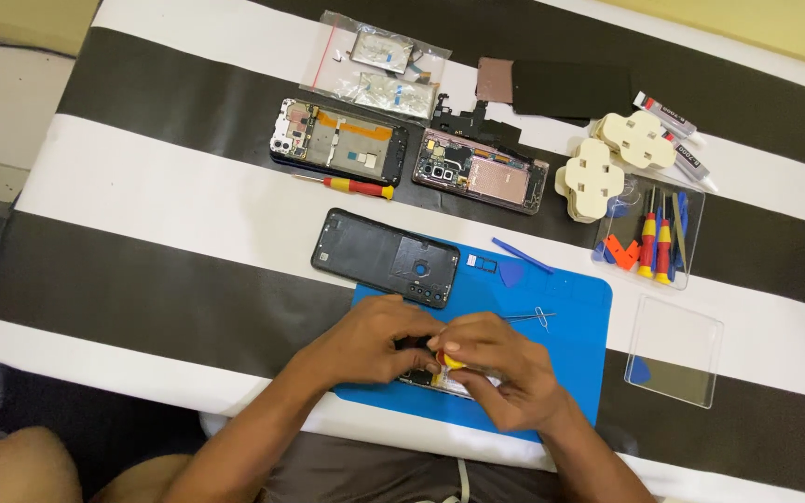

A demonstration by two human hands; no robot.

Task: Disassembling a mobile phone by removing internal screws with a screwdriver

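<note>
Opened phone (435, 380), dark slab with exposed internals, lies on the blue rubber work mat (570, 317) at the near table edge, mostly hidden under both hands. Long axis looks roughly left-right, parallel to the table edge; can't confirm the full outline.

Left hand (375, 340) sits over the phone's left end, fingers curled down and pressing on it, apparently pinning it. Right hand (500, 368) is over the right end, fingertips bunched together on the yellow-and-red handle of a small screwdriver (452, 360), held about upright with the tip down into the phone. Contact point itself is hidden. The work spot sits between the two hands, just under the right fingertips; right hand is the nearer one.

Around it:
- black plastic back cover (386, 257) with camera holes, lying half on the mat's far-left corner
- blue triangular pick (511, 273) and blue plastic pry stick (524, 255) on the mat, metal tweezers (528, 318) just beyond the right hand
- two more stripped phones (339, 141) (482, 172) further back, a red-yellow screwdriver (358, 186) beside them
- clear tool case (649, 233) with drivers, its loose lid (675, 351) to the right

All on a black-and-white striped tablecloth (142, 186).
</note>
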